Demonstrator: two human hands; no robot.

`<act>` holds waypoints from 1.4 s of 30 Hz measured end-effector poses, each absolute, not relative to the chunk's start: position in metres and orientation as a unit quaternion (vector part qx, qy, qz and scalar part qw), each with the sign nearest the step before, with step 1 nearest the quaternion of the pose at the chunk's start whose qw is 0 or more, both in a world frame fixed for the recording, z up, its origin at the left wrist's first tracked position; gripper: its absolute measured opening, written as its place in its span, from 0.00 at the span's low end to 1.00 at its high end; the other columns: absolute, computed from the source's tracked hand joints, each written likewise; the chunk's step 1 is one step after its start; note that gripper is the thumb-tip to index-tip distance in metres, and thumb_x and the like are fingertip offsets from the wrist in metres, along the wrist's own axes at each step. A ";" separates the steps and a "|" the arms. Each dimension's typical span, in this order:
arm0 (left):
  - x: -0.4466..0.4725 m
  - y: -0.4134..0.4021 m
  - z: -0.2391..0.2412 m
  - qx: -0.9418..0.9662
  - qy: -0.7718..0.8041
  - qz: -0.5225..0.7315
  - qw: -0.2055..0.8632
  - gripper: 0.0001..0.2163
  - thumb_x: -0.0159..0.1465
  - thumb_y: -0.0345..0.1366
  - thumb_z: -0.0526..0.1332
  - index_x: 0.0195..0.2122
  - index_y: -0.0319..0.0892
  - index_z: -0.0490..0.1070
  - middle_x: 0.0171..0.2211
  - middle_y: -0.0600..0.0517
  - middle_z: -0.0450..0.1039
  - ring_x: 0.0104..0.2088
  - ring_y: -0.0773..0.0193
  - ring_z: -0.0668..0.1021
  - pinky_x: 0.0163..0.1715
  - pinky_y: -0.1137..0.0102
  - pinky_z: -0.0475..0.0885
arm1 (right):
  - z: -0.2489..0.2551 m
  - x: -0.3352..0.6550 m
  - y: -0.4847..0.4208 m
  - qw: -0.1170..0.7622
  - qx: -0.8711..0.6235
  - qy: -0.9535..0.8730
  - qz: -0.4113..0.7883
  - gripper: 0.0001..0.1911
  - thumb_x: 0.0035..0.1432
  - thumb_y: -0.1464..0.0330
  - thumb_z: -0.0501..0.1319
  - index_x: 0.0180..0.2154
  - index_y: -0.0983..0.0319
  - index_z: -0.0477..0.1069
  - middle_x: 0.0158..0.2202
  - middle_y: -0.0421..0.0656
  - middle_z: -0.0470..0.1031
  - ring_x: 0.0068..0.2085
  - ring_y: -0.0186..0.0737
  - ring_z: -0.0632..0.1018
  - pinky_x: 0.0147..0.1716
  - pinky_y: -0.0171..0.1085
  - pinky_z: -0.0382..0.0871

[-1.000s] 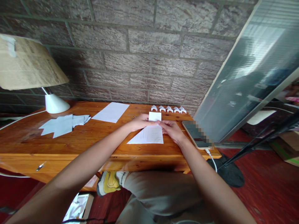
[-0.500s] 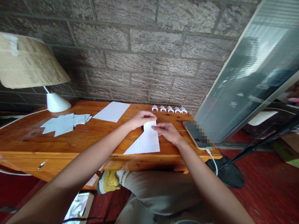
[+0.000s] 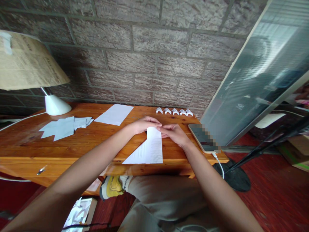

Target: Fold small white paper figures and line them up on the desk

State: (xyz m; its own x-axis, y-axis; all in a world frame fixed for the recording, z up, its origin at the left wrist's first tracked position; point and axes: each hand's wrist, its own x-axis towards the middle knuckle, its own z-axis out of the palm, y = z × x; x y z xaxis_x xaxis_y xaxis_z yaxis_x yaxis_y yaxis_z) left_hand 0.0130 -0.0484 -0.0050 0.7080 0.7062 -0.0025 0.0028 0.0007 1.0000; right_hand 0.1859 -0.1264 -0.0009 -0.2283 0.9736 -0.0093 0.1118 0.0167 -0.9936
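Note:
A white sheet of paper (image 3: pixel 148 149) lies on the wooden desk (image 3: pixel 91 141), reaching down to the front edge. My left hand (image 3: pixel 142 124) and my right hand (image 3: pixel 173 133) meet at its far end, fingers closed and pinching the paper's top edge. A row of several small folded white paper figures (image 3: pixel 173 111) stands at the back of the desk, beyond my hands.
A phone (image 3: pixel 202 138) with a white cable lies at the desk's right end. A flat white sheet (image 3: pixel 113 114) and a pile of cut paper pieces (image 3: pixel 64 126) lie to the left, near a white lamp base (image 3: pixel 55 105). A brick wall rises behind; a glass panel leans at right.
The sheet has slid toward me, its near edge reaching the desk's front. The small folded flap that stood up at its far end is down, and both hands moved slightly nearer.

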 end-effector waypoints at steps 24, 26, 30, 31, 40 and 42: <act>-0.009 -0.020 -0.001 0.478 0.384 0.451 0.649 0.21 0.36 0.38 0.77 0.30 0.35 0.77 0.23 0.51 0.76 0.22 0.68 0.74 0.27 0.71 0.68 | 0.016 0.192 -0.137 0.262 -0.522 -0.603 0.544 0.20 0.44 0.54 0.69 0.28 0.66 0.78 0.27 0.47 0.80 0.28 0.36 0.80 0.21 0.27 0.60; -0.006 -0.020 -0.003 0.476 0.378 0.453 0.652 0.20 0.37 0.38 0.76 0.30 0.35 0.77 0.23 0.50 0.76 0.23 0.67 0.75 0.26 0.72 0.69 | 0.017 0.196 -0.136 0.257 -0.524 -0.599 0.548 0.20 0.43 0.54 0.70 0.28 0.66 0.78 0.27 0.46 0.80 0.28 0.36 0.80 0.21 0.27 0.60; -0.007 -0.013 -0.005 0.454 0.382 0.476 0.649 0.17 0.39 0.35 0.76 0.29 0.34 0.77 0.24 0.49 0.77 0.23 0.67 0.75 0.26 0.71 0.69 | 0.016 0.206 -0.135 0.239 -0.529 -0.595 0.556 0.20 0.43 0.54 0.70 0.28 0.65 0.78 0.27 0.46 0.80 0.29 0.36 0.80 0.21 0.27 0.61; -0.009 -0.010 -0.004 0.437 0.388 0.497 0.641 0.16 0.39 0.34 0.75 0.28 0.35 0.76 0.24 0.49 0.77 0.23 0.67 0.75 0.27 0.71 0.70 | 0.016 0.210 -0.136 0.228 -0.525 -0.598 0.561 0.19 0.42 0.55 0.71 0.28 0.65 0.78 0.27 0.46 0.80 0.30 0.37 0.81 0.21 0.27 0.61; -0.005 -0.024 0.001 0.488 0.336 0.496 0.635 0.18 0.42 0.42 0.74 0.28 0.35 0.76 0.23 0.51 0.75 0.22 0.68 0.73 0.26 0.72 0.67 | 0.006 0.221 -0.126 0.447 -0.547 -0.497 0.504 0.20 0.53 0.54 0.65 0.35 0.65 0.77 0.37 0.50 0.81 0.36 0.38 0.81 0.28 0.29 0.71; 0.008 -0.033 0.000 0.524 0.323 0.489 0.618 0.18 0.43 0.43 0.74 0.30 0.35 0.77 0.24 0.51 0.75 0.23 0.69 0.73 0.26 0.72 0.65 | 0.003 0.217 -0.125 0.438 -0.513 -0.484 0.558 0.20 0.54 0.53 0.64 0.37 0.65 0.76 0.38 0.51 0.81 0.35 0.38 0.81 0.31 0.32 0.74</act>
